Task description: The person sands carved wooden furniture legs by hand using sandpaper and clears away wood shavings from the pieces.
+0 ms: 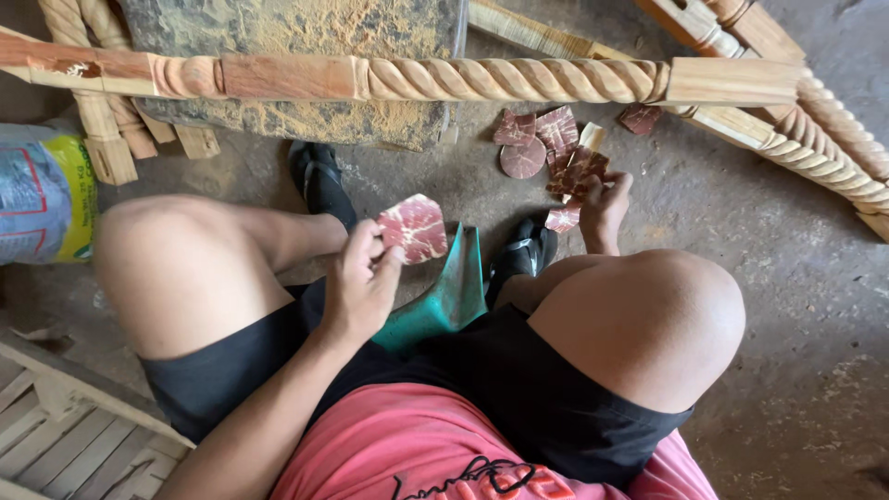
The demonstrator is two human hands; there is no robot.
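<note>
- A blue and yellow printed plastic sack (pixel 42 190) lies at the far left edge, at nine o'clock from the person's left knee.
- A long twisted, rope-carved wooden post (pixel 417 79) runs across the top of the view, from ten o'clock to two o'clock, over a sawdust-covered grey slab (pixel 306 65).
- The left hand (pixel 359 282), between the knees, grips a worn reddish-brown piece of sandpaper with a whitened face (pixel 414 228), pinched between thumb and fingers; the sheet stands up at one o'clock from the hand.
- A green plastic stool (pixel 444 301) shows under the person, its edge just beside the left hand at three o'clock.
- Black sandals (pixel 319 181) are on both feet, resting on the concrete floor (pixel 796 278).
- The right hand (pixel 604 208) reaches out past the right knee, fingers curled around a small reddish scrap of sandpaper (pixel 562 218) at its nine o'clock side.
- A loose pile of reddish-brown sandpaper pieces, some round and some square (pixel 546 143), lies on the floor at eleven o'clock from the right hand, touching its fingertips.
- More carved, twisted wooden posts (pixel 815 130) slant down the right edge, from one o'clock toward three o'clock.
</note>
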